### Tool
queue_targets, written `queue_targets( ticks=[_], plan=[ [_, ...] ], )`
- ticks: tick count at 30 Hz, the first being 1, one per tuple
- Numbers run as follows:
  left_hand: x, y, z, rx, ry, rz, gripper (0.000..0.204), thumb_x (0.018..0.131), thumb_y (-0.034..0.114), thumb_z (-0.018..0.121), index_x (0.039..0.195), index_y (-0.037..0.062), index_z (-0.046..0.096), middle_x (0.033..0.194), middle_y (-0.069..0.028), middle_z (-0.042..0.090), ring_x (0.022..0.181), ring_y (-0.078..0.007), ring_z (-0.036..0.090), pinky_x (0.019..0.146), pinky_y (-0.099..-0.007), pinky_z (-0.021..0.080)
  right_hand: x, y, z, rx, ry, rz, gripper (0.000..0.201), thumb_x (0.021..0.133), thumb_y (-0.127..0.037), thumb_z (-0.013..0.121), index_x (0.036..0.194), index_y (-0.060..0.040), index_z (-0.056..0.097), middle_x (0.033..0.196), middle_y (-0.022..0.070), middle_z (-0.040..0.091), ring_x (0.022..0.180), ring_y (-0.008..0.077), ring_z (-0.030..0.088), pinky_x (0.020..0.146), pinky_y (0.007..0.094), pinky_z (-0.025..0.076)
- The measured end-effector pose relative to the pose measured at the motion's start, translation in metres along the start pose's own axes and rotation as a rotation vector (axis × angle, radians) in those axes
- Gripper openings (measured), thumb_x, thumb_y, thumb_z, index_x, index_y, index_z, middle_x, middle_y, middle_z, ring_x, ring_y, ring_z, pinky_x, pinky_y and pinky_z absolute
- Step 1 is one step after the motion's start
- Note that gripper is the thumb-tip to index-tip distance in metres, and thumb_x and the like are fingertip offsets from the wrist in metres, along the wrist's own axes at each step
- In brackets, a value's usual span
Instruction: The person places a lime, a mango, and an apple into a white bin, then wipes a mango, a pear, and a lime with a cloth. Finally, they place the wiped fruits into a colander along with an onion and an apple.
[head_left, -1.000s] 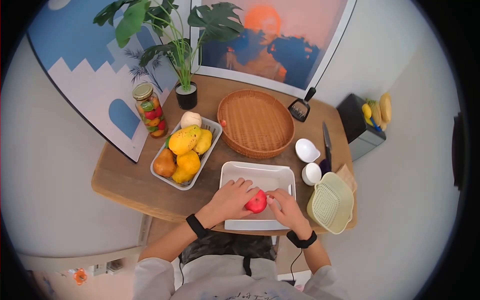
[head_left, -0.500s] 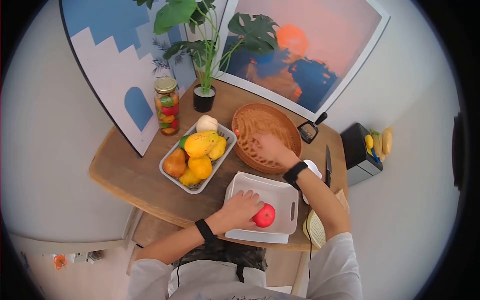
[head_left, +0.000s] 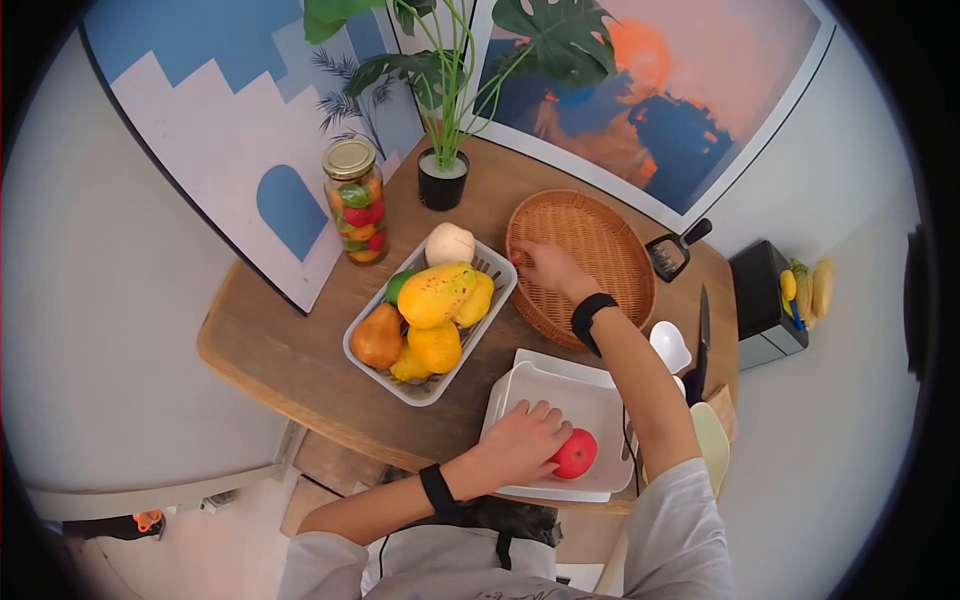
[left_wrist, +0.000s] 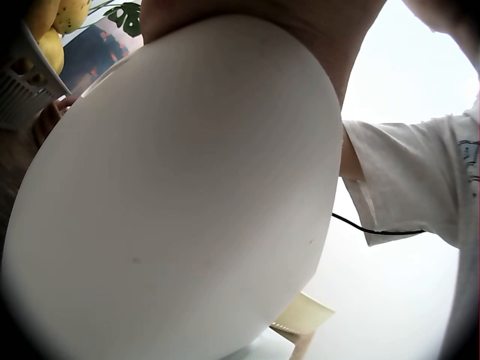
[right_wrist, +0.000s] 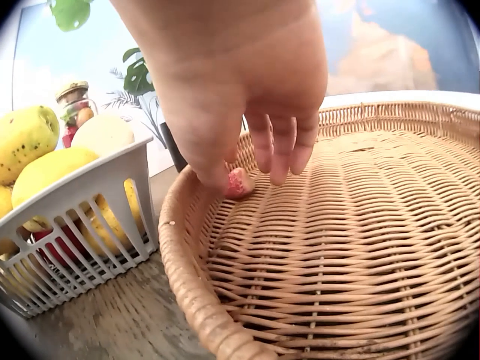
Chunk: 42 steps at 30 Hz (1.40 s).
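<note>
In the head view my left hand holds a round red fruit in the white tray, fingers and thumb against its left side. The tray's pale wall fills most of the left wrist view and hides the fruit. Inside the round wicker basket, my right hand is at the left rim. Seen from the right wrist, the hand points its fingers down, its thumb beside a small red piece on the weave; no grip on it shows.
Left of the wicker basket stands a grey basket of yellow and brown fruit. A glass jar and potted plant are behind. A knife, black-handled grater, white bowl and pale green basket lie rightward.
My right hand has left the red fruit, reached into the wicker basket and moved to its left rim. My left hand stays on the fruit. The head view has shifted.
</note>
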<state>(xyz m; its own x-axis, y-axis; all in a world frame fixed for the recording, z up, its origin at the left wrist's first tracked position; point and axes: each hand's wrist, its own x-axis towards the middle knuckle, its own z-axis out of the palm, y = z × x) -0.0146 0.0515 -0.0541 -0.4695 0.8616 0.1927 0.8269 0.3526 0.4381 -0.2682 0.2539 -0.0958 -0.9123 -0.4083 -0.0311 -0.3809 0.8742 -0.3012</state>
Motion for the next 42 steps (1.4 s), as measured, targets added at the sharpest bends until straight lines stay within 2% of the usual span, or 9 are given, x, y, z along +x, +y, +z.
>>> queue_targets(
  ticks=[4, 11, 14, 19, 22, 25, 29, 34, 42],
  plan=[
    [-0.001, 0.001, 0.001, 0.02, 0.016, -0.006, 0.052, 0.084, 0.037, 0.079, 0.124, 0.0067, 0.066, 0.109, -0.0094, 0.063, 0.107, -0.0267, 0.059, 0.086, -0.0389, 0.047, 0.016, -0.001, 0.015, -0.056, -0.025, 0.034, 0.028, 0.093, -0.02, 0.067, 0.12, -0.0106, 0.07, 0.114, 0.0209, 0.07, 0.107, 0.041, 0.068, 0.092, 0.0504, 0.056],
    [-0.001, 0.003, -0.002, 0.089, -0.007, -0.007, 0.049, 0.086, 0.038, 0.078, 0.121, 0.0065, 0.066, 0.108, -0.0104, 0.063, 0.107, -0.0271, 0.06, 0.086, -0.0398, 0.048, 0.011, 0.0, 0.02, -0.089, 0.08, 0.085, 0.024, 0.097, -0.023, 0.063, 0.111, -0.0043, 0.069, 0.109, 0.0231, 0.07, 0.105, 0.0421, 0.068, 0.088, 0.0523, 0.056],
    [0.004, 0.004, -0.005, 0.049, -0.082, -0.029, 0.05, 0.087, 0.041, 0.076, 0.122, 0.0063, 0.065, 0.113, -0.0129, 0.064, 0.111, -0.0296, 0.061, 0.089, -0.042, 0.05, -0.017, -0.01, -0.004, 0.004, 0.189, 0.096, 0.025, 0.097, -0.025, 0.065, 0.105, -0.002, 0.069, 0.106, 0.0236, 0.07, 0.1, 0.0425, 0.069, 0.084, 0.0527, 0.055],
    [0.004, 0.003, -0.007, -0.004, -0.022, 0.011, 0.058, 0.087, 0.047, 0.076, 0.128, 0.0066, 0.064, 0.122, -0.0165, 0.063, 0.115, -0.0336, 0.061, 0.094, -0.0456, 0.05, -0.109, -0.052, -0.066, 0.13, 0.313, 0.03, 0.028, 0.095, -0.029, 0.072, 0.097, -0.0017, 0.069, 0.096, 0.0217, 0.07, 0.09, 0.0416, 0.068, 0.075, 0.0504, 0.053],
    [0.007, 0.009, -0.006, 0.005, -0.025, 0.056, 0.065, 0.085, 0.046, 0.078, 0.134, 0.006, 0.061, 0.126, -0.0169, 0.061, 0.117, -0.0337, 0.059, 0.093, -0.0462, 0.05, -0.178, -0.066, -0.074, 0.109, 0.373, -0.073, 0.025, 0.096, -0.025, 0.072, 0.1, -0.0004, 0.069, 0.091, 0.0202, 0.067, 0.085, 0.0394, 0.066, 0.075, 0.0464, 0.054],
    [0.015, 0.019, 0.007, 0.001, 0.083, 0.148, 0.063, 0.076, 0.037, 0.084, 0.128, 0.0067, 0.062, 0.118, -0.0147, 0.06, 0.114, -0.033, 0.056, 0.088, -0.0459, 0.049, -0.241, -0.08, -0.074, 0.139, 0.435, -0.083, 0.022, 0.092, -0.018, 0.076, 0.106, -0.0026, 0.069, 0.097, 0.0157, 0.068, 0.09, 0.0366, 0.067, 0.077, 0.0432, 0.055],
    [0.03, 0.027, 0.012, 0.027, -0.054, 0.171, 0.066, 0.078, 0.034, 0.084, 0.133, 0.0072, 0.06, 0.121, -0.0145, 0.059, 0.116, -0.0329, 0.055, 0.09, -0.0448, 0.048, -0.3, -0.083, -0.075, 0.186, 0.438, 0.0, 0.023, 0.091, -0.014, 0.077, 0.109, -0.0036, 0.068, 0.097, 0.0145, 0.068, 0.09, 0.0352, 0.068, 0.078, 0.0413, 0.055],
    [0.038, 0.019, 0.028, 0.09, -0.105, 0.229, 0.064, 0.072, 0.03, 0.088, 0.127, 0.0072, 0.062, 0.117, -0.0136, 0.061, 0.114, -0.0325, 0.056, 0.086, -0.0456, 0.048, -0.341, -0.079, -0.08, 0.234, 0.423, 0.098, 0.022, 0.09, -0.012, 0.077, 0.108, -0.0023, 0.068, 0.095, 0.0155, 0.068, 0.087, 0.0344, 0.068, 0.076, 0.0405, 0.056],
    [0.038, 0.022, 0.016, 0.217, -0.147, 0.276, 0.064, 0.074, 0.03, 0.087, 0.13, 0.0086, 0.062, 0.115, -0.0125, 0.061, 0.113, -0.0307, 0.057, 0.088, -0.0439, 0.048, -0.347, -0.083, -0.08, 0.255, 0.392, 0.043, 0.021, 0.09, -0.014, 0.077, 0.106, -0.0022, 0.069, 0.094, 0.0158, 0.068, 0.085, 0.0349, 0.068, 0.074, 0.041, 0.056]
  ],
)
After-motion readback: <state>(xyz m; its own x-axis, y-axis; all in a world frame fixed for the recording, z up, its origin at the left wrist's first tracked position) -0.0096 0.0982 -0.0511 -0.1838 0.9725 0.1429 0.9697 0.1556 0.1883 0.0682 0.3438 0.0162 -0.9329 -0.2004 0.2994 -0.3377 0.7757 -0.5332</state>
